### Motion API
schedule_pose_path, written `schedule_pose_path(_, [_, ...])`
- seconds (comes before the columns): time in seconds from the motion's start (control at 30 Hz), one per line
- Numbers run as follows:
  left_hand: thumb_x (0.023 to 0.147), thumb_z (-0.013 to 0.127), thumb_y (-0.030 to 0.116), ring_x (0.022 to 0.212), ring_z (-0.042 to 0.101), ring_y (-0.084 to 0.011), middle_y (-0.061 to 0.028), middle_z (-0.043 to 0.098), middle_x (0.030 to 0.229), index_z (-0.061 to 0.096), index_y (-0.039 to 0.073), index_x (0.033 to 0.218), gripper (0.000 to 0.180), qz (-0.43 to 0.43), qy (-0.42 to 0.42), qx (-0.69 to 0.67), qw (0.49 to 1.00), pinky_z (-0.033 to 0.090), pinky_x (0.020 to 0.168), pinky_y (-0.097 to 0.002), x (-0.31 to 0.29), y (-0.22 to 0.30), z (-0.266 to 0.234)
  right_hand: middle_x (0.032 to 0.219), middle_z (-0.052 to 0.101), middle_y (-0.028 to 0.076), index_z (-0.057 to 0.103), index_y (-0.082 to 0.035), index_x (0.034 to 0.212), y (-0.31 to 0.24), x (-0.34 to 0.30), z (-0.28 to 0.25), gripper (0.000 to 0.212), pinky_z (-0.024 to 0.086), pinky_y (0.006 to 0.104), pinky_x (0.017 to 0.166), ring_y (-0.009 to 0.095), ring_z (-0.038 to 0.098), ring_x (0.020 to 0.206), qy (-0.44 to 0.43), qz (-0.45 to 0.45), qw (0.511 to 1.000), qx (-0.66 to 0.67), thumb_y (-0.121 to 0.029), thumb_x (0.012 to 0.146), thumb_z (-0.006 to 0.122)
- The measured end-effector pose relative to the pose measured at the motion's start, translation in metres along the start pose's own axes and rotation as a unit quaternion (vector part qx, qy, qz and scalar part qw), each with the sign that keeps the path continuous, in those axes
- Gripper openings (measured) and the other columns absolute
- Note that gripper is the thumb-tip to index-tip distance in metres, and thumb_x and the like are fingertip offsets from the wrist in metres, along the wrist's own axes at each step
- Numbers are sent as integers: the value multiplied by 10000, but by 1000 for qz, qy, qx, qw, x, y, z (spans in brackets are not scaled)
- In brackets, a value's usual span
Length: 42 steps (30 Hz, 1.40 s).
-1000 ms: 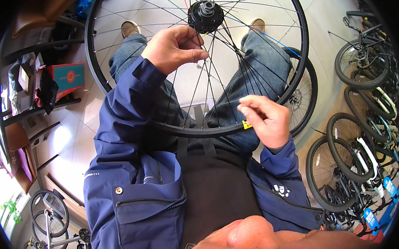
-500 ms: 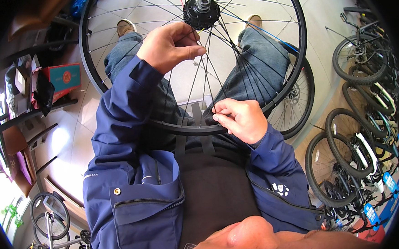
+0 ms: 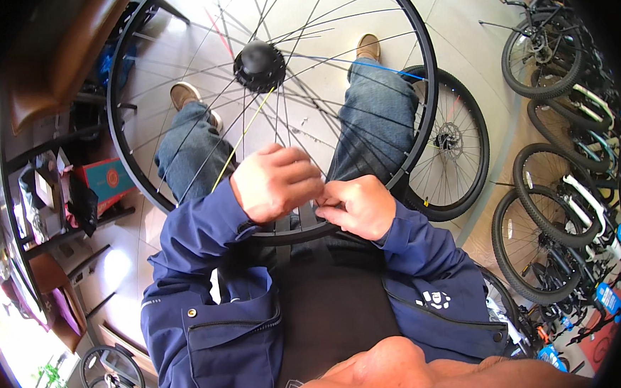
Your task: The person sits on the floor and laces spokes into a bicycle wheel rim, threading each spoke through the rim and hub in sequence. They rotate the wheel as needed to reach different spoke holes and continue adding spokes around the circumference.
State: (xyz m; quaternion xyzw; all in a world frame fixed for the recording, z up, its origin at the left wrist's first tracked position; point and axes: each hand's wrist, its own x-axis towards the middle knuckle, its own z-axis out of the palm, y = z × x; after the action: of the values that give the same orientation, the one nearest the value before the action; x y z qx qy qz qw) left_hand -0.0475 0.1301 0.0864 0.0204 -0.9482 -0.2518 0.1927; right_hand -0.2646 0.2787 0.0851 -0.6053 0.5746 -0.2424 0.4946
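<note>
Hands: left hand and right hand are pinched together at the rim's near edge, centre frame; what is gripped cannot be told.
Wheel: large black spoked bicycle wheel is stood between the knees, its face toward the camera.
Handling: judged light and stiff at the rim, spokes thin and bendable.
Hub: black hub, upper centre.
Beyond: parked bicycles at right.
</note>
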Motion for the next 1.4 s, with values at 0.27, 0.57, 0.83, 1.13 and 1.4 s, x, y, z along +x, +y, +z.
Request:
schedule_pose_path(0.27, [808,757,277,968,693,-173,72,719,1028,760,216,1043,242,8,-47,23,999,512,806,-362,-13,-3,11,872,809,153,801,-32,1089,-6,-2,-5,167,638,406,726,321,815,776,-35,13,999,-22,-146,974,844])
schedule_pose_path(0.57, [815,737,292,1031,698,-183,36,709,1080,786,178,1159,366,-25,-68,16,997,489,810,-362,-15,1,10,744,655,20,689,-64,992,208,-77,-113,206,522,280,500,94,618,575,259,82,865,421,-185,1153,645])
schedule_pose_path(0.83, [840,733,266,1031,717,-172,-4,750,1149,796,133,1131,327,-37,-82,-11,996,504,794,-341,-14,1,8,842,674,72,710,-84,1043,442,64,29,174,546,360,630,194,664,766,92,353,931,-8,-241,1114,685])
schedule_pose_path(1.13, [881,727,206,1045,749,-164,-13,766,1158,791,120,1147,288,-87,-106,-47,989,518,785,-296,-1,-4,2,978,711,147,730,-89,1082,405,229,102,188,589,431,817,305,730,1016,140,145,976,-88,-275,1063,717])
schedule_pose_path(1.4, [881,731,188,1035,756,-156,-6,778,1156,801,124,1150,285,-83,-108,-42,990,517,773,-282,5,-9,0,1012,678,171,701,-101,1006,403,236,105,52,606,493,856,378,715,1010,44,0,954,-297,-110,968,667])
